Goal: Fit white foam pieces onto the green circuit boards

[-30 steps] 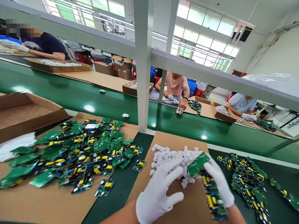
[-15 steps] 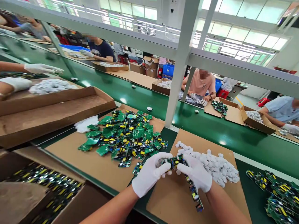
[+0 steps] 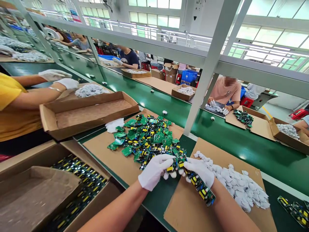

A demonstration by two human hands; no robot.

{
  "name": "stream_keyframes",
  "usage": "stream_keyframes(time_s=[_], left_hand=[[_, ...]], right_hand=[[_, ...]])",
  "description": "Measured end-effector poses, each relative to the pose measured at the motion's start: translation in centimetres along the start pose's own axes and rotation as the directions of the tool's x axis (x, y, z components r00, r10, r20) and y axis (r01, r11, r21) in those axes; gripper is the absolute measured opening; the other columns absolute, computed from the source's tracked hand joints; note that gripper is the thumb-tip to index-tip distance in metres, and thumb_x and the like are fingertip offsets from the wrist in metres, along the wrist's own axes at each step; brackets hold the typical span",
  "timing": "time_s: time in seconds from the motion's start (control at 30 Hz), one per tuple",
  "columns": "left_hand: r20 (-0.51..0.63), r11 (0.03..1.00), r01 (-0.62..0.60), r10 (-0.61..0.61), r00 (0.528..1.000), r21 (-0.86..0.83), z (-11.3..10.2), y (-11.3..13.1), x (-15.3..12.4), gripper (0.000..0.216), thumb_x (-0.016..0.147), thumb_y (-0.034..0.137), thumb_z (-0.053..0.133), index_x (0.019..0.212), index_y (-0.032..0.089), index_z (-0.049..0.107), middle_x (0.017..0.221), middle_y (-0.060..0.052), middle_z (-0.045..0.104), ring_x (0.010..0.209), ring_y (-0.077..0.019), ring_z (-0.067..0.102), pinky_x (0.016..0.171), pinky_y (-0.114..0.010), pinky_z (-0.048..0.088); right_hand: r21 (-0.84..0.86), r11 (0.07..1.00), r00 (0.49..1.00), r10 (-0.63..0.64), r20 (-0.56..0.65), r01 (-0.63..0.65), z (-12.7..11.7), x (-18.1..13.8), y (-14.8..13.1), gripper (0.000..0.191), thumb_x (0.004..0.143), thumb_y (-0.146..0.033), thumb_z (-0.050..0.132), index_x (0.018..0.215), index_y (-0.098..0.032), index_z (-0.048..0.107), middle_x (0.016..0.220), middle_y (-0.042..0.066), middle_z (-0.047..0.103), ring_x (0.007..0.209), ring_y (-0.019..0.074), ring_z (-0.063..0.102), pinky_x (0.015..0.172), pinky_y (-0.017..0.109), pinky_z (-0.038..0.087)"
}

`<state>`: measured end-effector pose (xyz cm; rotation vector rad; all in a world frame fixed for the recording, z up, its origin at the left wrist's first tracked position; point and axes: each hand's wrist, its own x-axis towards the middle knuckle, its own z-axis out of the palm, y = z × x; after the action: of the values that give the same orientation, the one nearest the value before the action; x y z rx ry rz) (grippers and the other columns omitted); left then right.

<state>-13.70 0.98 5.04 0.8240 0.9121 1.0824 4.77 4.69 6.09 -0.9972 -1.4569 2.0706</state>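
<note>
Strip of small green circuit boards (image 3: pixel 201 190), up off the worktop (image 3: pixel 166 190) and slanting down under the right hand (image 3: pixel 200 170), its lower end hanging free near the wrist! The left hand (image 3: pixel 154 172) pinches green board at the upper end, thumb on top and fingers curled beneath; the right thumb presses just beside it, fingers closed around the strip. Whether the boards between the two thumbs are joined or parted, I cannot tell: the gloves cover that spot.

Now, how does it handle? Light, I'd judge, and stiff along its length, more likely to snap than to bend. Yellow and blue components stand proud of the face, and those look like the fragile bits; squeezing there could skew one. The bare long edges look the better hold, with a thumb near each side of a join. Smooth board against white fabric glove might slide a little, so a firm pinch suits it.

Around the hands: a heap of loose circuit boards (image 3: pixel 154 138) lies just beyond the left one, on a cardboard sheet (image 3: pixel 108 161), while white plastic-looking pieces (image 3: pixel 231 180) spread beside the right on a second sheet of cardboard (image 3: pixel 183 204).
</note>
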Motion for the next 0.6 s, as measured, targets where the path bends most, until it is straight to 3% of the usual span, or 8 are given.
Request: stream_keyframes(time_s=[0.23,0.43,0.6], left_hand=[[-0.056,0.999,0.005,-0.002,0.998,0.046,0.2,0.7,-0.2,0.06,0.066,0.05,0.07,0.104,0.005,0.058,0.061,-0.008,0.065,0.048,-0.0154,0.061,0.031,-0.016,0.034],[-0.005,0.998,0.033,-0.032,0.999,0.056,0.8,1.2,-0.8,0.055,0.066,0.05,0.07,0.096,0.006,0.06,0.061,-0.008,0.065,0.047,-0.015,0.061,0.03,-0.015,0.032],[0.014,0.996,0.053,-0.052,0.999,-0.065,0.8,0.0,-0.5,0.045,0.065,0.047,0.072,0.088,0.01,0.061,0.06,-0.006,0.064,0.045,-0.0136,0.06,0.03,-0.015,0.033]], right_hand=[[0.097,0.995,0.991,-0.012,0.135,-0.002,-0.4,0.8,0.0,0.035,0.074,-0.05,0.066,0.079,-0.018,0.052,0.071,0.001,0.056,0.058,0.0098,0.048,0.044,0.017,0.036],[0.158,0.987,0.974,-0.058,0.221,0.023,-0.8,0.6,1.0,0.035,0.074,-0.049,0.065,0.082,-0.017,0.053,0.07,0.001,0.058,0.051,0.0088,0.047,0.04,0.018,0.033],[0.152,0.988,0.953,-0.07,0.293,0.025,-0.6,-0.2,0.9,0.039,0.07,-0.052,0.066,0.082,-0.016,0.057,0.069,0.003,0.06,0.045,0.0089,0.046,0.04,0.02,0.033]])
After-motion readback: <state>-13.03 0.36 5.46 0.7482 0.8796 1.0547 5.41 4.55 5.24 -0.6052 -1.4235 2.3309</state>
